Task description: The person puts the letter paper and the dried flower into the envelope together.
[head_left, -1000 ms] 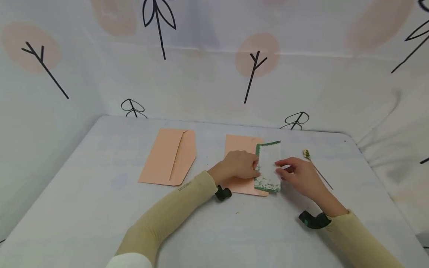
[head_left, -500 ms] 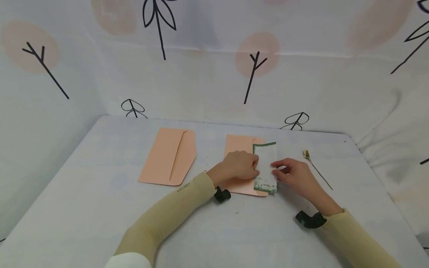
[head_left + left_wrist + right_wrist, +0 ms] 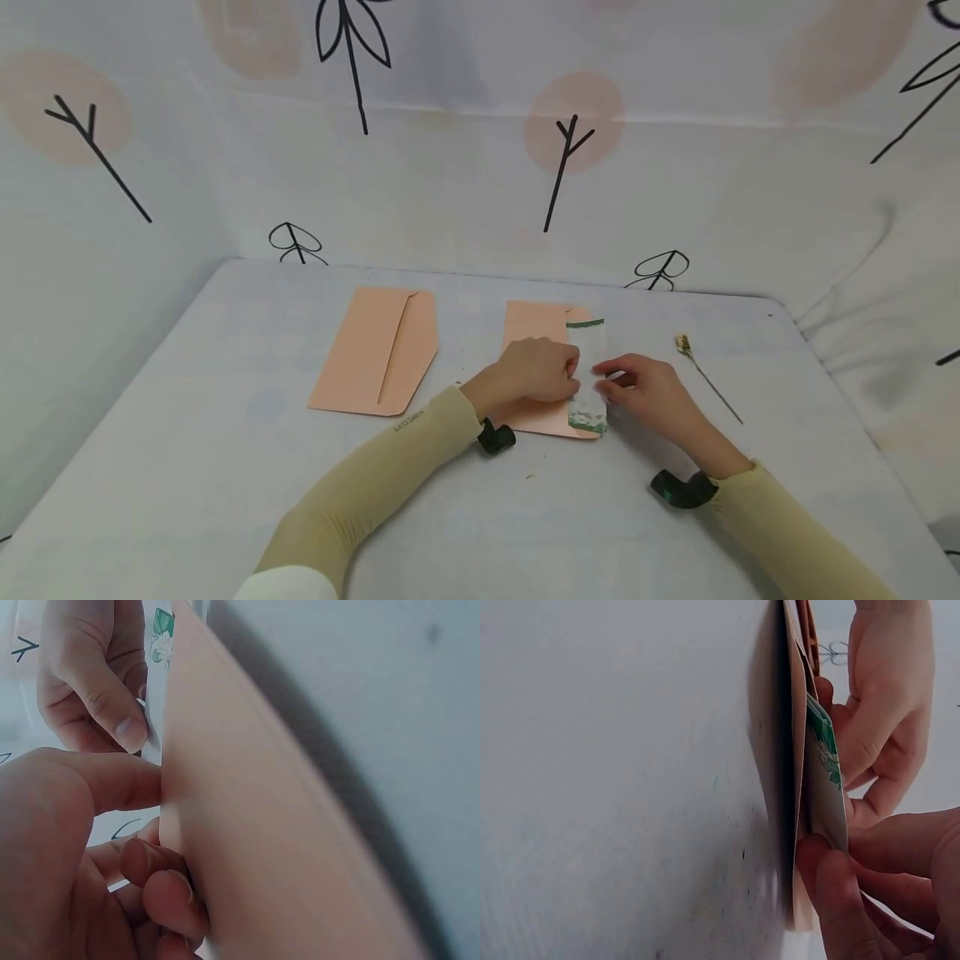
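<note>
The left hand [image 3: 537,369] gripped the envelope [image 3: 534,320] while the right hand [image 3: 651,392] pinched the card [image 3: 588,342], which a crooked push could crumple.

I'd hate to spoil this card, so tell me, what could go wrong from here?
The card looks partly inside the envelope held by the left grip, so its edge might catch on the opening and crease. The right grip pinches the card near its outer edge, so a hard push could bend it. The flower lies close beside the right grip, so a wide sweep of that arm might knock it.
</note>
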Demonstrator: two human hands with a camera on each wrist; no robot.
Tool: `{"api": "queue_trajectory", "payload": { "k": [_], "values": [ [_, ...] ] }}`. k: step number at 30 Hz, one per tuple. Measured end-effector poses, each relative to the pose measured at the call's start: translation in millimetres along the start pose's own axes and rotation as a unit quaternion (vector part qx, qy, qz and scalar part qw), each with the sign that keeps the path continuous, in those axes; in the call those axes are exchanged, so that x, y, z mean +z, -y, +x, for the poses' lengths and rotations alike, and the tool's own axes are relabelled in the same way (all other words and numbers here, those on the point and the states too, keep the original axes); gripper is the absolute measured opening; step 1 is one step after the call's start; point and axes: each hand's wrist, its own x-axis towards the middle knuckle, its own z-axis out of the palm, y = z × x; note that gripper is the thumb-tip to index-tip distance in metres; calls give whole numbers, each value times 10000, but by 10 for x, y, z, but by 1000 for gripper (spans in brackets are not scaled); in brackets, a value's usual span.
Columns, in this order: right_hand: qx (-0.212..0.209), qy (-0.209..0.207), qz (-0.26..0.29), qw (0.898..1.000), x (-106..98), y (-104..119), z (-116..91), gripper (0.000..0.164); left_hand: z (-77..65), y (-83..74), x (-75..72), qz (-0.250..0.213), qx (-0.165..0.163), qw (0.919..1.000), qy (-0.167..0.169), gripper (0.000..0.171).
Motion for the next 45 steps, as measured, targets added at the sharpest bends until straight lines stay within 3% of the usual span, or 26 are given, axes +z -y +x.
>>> {"api": "queue_trajectory", "payload": {
  "k": [8,15,21,35,45],
  "values": [
    [0,137,77,9999,55,36,32,28,7,-14,21,31,-49,10000,-13,12],
    [82,-184,-59,9998,39,12,-4,25,12,-22,23,-18,-37,10000,-13,12],
    [192,-270,121,9994,48,-44,-17,34,5,-20,22,-73,-31,10000,7,11],
    [322,-4,383,9987,84,-4,15,41,-4,-40,-10,-60,-19,10000,13,10],
    [377,427,1046,9929,106,-12,44,54,14,-28,-8,-108,-55,9999,-30,12]
  ]
}}
